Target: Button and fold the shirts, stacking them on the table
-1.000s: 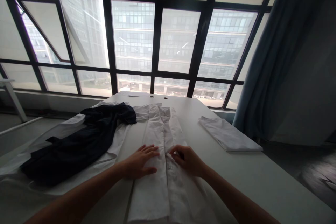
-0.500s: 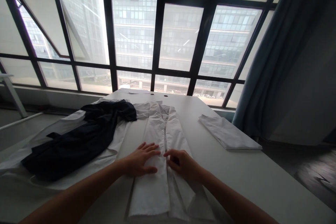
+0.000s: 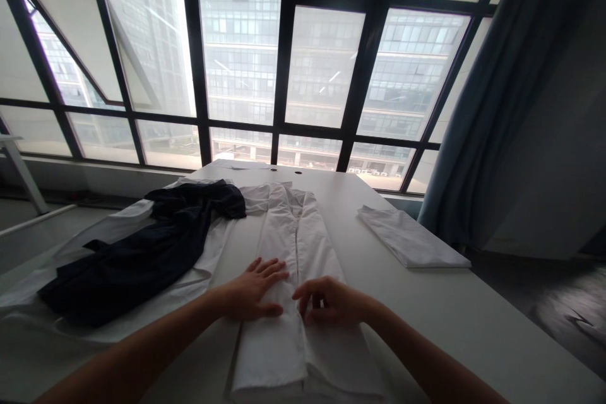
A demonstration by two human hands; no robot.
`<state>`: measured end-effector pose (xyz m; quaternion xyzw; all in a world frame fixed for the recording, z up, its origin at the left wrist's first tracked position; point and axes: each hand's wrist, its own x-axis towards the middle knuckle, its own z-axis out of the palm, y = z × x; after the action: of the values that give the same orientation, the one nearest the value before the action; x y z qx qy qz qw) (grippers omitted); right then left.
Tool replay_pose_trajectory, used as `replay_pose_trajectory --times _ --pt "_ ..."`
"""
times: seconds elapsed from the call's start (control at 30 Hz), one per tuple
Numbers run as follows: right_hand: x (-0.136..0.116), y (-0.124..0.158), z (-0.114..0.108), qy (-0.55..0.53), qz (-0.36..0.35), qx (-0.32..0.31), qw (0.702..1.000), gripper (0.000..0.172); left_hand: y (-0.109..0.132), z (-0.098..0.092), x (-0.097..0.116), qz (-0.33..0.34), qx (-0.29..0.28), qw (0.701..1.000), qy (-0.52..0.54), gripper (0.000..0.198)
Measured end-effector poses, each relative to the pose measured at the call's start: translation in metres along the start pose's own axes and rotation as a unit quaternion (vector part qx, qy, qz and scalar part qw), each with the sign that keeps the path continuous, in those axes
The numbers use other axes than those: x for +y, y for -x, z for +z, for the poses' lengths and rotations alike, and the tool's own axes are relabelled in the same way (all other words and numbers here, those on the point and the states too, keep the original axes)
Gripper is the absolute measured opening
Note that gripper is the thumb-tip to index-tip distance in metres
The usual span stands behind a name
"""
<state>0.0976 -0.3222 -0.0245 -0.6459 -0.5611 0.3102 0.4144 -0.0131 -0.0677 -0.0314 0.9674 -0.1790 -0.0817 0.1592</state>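
Note:
A white shirt (image 3: 272,347) lies lengthwise on the white table (image 3: 426,303), folded into a long strip with a centre line. My left hand (image 3: 253,290) rests flat on its left panel, fingers spread. My right hand (image 3: 331,301) has curled fingers at the centre line and seems to pinch the shirt's fabric, though the fingers partly hide the grip. To the left, a dark navy garment (image 3: 137,259) lies crumpled on a white cloth (image 3: 125,230). The shirt's lower end runs toward me, close to the table's near side.
A folded white garment (image 3: 409,240) lies at the table's right side. Small dark holes mark the far end of the table. Behind it stands a large gridded window (image 3: 241,57), with a blue curtain (image 3: 454,139) at right. Dark floor lies beyond the table's right edge.
My right hand has shifted slightly left and toward me along the shirt. The shirt's lower part now looks flatter and neater. My left hand has barely moved.

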Motion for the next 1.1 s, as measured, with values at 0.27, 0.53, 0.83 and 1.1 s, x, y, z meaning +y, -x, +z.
replay_pose_trajectory --times 0.27,0.53,0.83,1.1 --pt "-0.026 0.015 -0.017 -0.11 0.149 -0.266 0.946 0.085 0.008 -0.008 0.017 0.023 -0.058 0.998 -0.022 0.11" --pt "-0.069 0.026 -0.015 -0.069 0.221 -0.271 0.934 0.088 0.004 -0.008 0.021 0.062 0.042 0.997 0.025 0.083" --pt "-0.051 0.028 -0.005 -0.077 0.322 -0.314 0.89 0.084 0.01 -0.005 0.016 0.091 -0.092 0.99 0.057 0.141" --pt "-0.008 0.012 -0.019 0.218 0.07 0.19 0.955 0.011 0.029 0.002 0.043 0.095 -0.129 0.986 0.033 0.139"
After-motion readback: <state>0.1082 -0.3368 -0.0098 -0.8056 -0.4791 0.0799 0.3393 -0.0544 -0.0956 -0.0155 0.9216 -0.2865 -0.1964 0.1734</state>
